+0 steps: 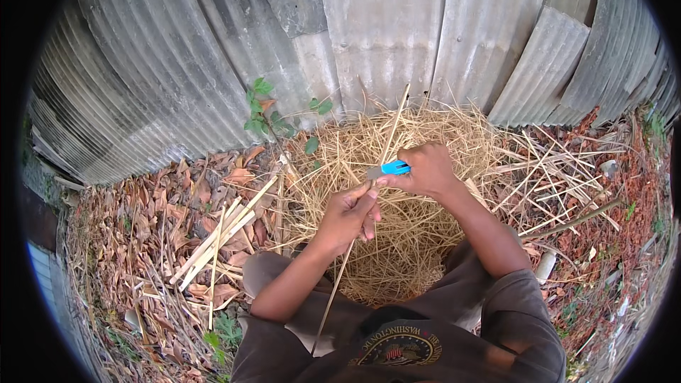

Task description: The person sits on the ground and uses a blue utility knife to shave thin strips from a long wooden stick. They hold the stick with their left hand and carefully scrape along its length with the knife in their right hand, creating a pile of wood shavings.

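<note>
the left hand (349,214) pinches a long thin pale bamboo strip (369,202) running from six to twelve o'clock; the right hand (425,169) grips a blue-handled knife (386,169) against it; shave away from fingers, over the straw-coloured shavings pile (397,241).

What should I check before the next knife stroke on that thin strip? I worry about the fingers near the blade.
1. Right hand grips the blue-handled knife: ok.
2. Left hand holds the long thin strip: ok.
3. Left fingers away from the blade: not ok, they sit right beside it.
4. Blade edge direction: cannot tell.
5. Shavings pile lies under the hands: ok.
</note>
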### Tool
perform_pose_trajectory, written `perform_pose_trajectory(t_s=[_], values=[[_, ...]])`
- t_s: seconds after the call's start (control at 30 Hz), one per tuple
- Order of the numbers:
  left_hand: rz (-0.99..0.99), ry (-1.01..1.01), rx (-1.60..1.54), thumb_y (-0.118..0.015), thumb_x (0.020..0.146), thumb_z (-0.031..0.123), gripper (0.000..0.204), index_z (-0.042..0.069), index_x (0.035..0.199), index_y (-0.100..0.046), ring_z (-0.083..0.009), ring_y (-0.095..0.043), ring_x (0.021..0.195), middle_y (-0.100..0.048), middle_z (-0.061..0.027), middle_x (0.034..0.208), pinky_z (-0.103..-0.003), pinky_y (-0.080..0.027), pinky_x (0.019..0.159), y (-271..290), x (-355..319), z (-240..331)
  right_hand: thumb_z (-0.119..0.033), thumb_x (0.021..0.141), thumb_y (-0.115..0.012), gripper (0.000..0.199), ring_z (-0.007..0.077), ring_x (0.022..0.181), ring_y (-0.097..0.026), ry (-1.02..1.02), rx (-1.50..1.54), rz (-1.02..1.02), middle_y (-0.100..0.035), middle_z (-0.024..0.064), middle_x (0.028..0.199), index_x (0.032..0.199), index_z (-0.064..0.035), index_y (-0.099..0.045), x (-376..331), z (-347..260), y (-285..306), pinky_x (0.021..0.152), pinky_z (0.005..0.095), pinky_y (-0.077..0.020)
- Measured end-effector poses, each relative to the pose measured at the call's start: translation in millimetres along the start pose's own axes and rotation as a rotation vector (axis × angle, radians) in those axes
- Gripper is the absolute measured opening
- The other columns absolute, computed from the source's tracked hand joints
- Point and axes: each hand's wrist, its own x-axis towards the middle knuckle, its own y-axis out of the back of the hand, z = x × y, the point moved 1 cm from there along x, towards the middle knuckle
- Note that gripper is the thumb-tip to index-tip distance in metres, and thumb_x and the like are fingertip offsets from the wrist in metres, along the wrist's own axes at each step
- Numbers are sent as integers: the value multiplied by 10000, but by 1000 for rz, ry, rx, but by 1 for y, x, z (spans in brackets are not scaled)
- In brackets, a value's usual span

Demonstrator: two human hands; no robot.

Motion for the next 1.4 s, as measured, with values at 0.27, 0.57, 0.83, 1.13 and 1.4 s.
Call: perform_pose_trajectory(t_s=[0.27, 0.57, 0.83, 1.13, 1.4], values=[[34, -47, 69, -453, 1001, 215, 309, 72, 1254, -557, -25, -364, 372, -408, 41, 569, -199, -328, 321, 9, -5, -3, -816, 697, -513, 744, 252, 375, -506, -13, -34, -21, -432, 55, 390, 480, -104, -495, 2, -1, -18, 404, 378, -391], [97, -70, 148, -455, 1002, 201, 366, 66, 1341, -497, -9, -337, 433, -359, 74, 575, -210, -311, 395, 10, -8, 0, -838, 726, -438, 773, 239, 379, -510, -33, -118, 31, -445, 52, 403, 493, -105, -512, 15, 13, -35, 416, 374, -401], [-130, -455, 329, -444, 1006, 185, 338, 36, 1299, -523, -14, -339, 508, -361, 60, 603, -204, -298, 453, -14, -37, -36, -775, 842, -292, 841, 285, 527, -584, -669, -153, 21, -537, 128, 502, 623, -35, -628, 17, 125, -19, 514, 425, -461], [-38, 35, -19, -357, 1030, 299, 391, 55, 1309, -482, -37, -361, 363, -462, 6, 592, -200, -317, 340, 15, -14, -8, -768, 737, -528, 705, 244, 393, -522, -157, 54, -24, -477, 58, 424, 553, -91, -594, -12, 15, -18, 422, 384, -419], [7, 2, 120, -387, 1022, 267, 379, 75, 1334, -486, -35, -363, 369, -461, 18, 587, -199, -327, 343, 8, -15, -11, -779, 723, -528, 709, 264, 382, -517, -204, -85, 22, -444, 62, 402, 503, -105, -519, 6, 18, -19, 404, 383, -403]])
